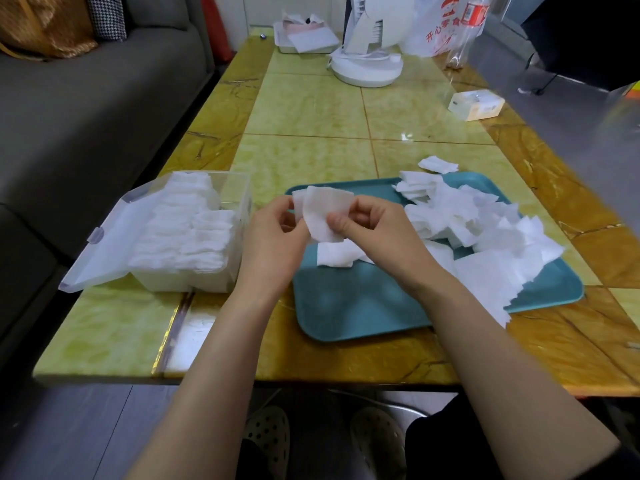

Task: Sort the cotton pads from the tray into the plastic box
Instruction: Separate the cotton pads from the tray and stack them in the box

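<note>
Cotton pads (pixel 323 213), a few overlapping white squares, sit pinched between both hands above the left side of the teal tray (pixel 346 306). Left hand (pixel 273 237) curls its fingers round their left edge; right hand (pixel 370 230) grips the right edge with thumb in front and fingers curled behind. A loose pile of pads (pixel 485 230) covers the tray's right half, one stray pad (pixel 437 164) lying on the bench (pixel 311 112) just beyond its far rim. Left of the tray, the clear plastic box (pixel 194 282) stands with its lid (pixel 114 244) swung open, holding rows of stacked pads (pixel 183 230).
</note>
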`<state>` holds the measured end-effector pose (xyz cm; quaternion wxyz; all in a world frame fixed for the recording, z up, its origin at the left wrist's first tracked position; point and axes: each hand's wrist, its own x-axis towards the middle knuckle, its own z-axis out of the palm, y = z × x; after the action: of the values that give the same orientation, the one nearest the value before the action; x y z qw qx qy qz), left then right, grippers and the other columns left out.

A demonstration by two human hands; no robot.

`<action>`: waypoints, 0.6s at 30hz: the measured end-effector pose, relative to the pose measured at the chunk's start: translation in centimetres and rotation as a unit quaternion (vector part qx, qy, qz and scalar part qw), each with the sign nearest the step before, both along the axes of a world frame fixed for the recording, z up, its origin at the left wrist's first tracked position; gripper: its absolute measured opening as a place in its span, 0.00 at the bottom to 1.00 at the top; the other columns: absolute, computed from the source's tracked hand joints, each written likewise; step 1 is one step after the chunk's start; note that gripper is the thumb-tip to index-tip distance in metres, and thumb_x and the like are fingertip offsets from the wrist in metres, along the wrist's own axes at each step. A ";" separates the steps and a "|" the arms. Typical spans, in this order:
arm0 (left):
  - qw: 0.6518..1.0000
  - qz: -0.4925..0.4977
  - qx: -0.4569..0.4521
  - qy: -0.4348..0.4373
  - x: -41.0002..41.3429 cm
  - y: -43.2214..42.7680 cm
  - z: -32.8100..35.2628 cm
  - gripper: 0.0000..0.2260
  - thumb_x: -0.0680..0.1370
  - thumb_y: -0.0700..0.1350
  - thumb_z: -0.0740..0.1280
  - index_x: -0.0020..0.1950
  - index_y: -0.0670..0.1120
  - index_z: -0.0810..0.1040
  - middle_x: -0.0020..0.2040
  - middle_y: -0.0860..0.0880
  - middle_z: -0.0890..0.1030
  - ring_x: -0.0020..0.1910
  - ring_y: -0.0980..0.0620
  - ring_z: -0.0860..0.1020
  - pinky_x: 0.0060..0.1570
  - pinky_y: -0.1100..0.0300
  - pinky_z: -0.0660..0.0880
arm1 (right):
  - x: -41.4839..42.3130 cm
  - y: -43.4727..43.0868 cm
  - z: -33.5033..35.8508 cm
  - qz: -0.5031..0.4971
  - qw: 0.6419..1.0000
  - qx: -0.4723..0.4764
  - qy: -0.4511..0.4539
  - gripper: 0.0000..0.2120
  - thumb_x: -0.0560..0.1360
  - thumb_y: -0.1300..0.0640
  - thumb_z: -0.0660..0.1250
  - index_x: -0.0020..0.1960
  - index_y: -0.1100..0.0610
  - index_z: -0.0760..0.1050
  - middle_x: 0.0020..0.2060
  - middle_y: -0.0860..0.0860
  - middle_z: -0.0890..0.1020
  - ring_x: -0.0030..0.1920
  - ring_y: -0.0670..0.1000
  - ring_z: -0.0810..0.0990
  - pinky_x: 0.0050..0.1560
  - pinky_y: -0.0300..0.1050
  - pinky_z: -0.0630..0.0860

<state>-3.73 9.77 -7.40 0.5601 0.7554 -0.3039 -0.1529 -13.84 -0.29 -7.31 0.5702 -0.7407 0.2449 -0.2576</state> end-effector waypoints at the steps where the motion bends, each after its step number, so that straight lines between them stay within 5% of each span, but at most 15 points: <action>1: 1.000 -0.015 -0.005 0.006 -0.2 0.0 0.1 0.04 0.75 0.41 0.68 0.48 0.46 0.81 0.39 0.50 0.82 0.39 0.53 0.79 0.38 0.61 0.73 | 0.0 0.0 -0.1 -0.001 1.000 -0.003 0.002 0.09 0.74 0.61 0.69 0.49 0.67 0.79 0.43 0.59 0.84 0.43 0.49 0.81 0.48 0.44 0.76; 6: 0.999 -0.039 0.001 -0.008 -0.5 -0.1 0.1 0.04 0.77 0.43 0.68 0.47 0.47 0.83 0.42 0.46 0.85 0.42 0.52 0.81 0.42 0.55 0.75 | 0.0 -0.4 -0.3 0.009 1.000 -0.012 0.010 0.04 0.73 0.61 0.70 0.45 0.63 0.79 0.36 0.50 0.83 0.37 0.44 0.80 0.41 0.36 0.76; 10: 0.999 -0.045 0.006 -0.003 -0.6 -0.2 0.1 0.09 0.79 0.45 0.65 0.45 0.45 0.84 0.39 0.48 0.84 0.35 0.61 0.75 0.37 0.65 0.70 | 0.0 -0.5 -0.3 -0.007 1.000 -0.016 0.022 0.04 0.72 0.59 0.71 0.42 0.57 0.76 0.30 0.46 0.81 0.31 0.39 0.77 0.35 0.31 0.71; 15: 0.999 -0.048 0.014 0.009 -0.9 -0.2 0.1 0.11 0.79 0.44 0.62 0.46 0.41 0.82 0.43 0.38 0.82 0.38 0.54 0.74 0.41 0.57 0.68 | 0.1 -0.3 -0.3 -0.021 0.998 0.016 0.061 0.17 0.74 0.55 0.69 0.60 0.54 0.69 0.36 0.49 0.82 0.34 0.41 0.79 0.36 0.33 0.73; 18: 0.999 -0.037 0.018 0.005 -0.9 -0.3 0.2 0.14 0.81 0.45 0.60 0.45 0.38 0.80 0.38 0.40 0.79 0.37 0.54 0.72 0.41 0.56 0.68 | -0.2 -0.4 -0.1 0.022 0.995 0.044 0.082 0.08 0.77 0.57 0.66 0.55 0.57 0.75 0.38 0.52 0.82 0.31 0.42 0.79 0.33 0.31 0.73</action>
<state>-4.65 9.42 -7.16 0.5420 0.7529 -0.3254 -0.1828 -14.00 -0.70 -7.40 0.5854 -0.7389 0.2856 -0.1723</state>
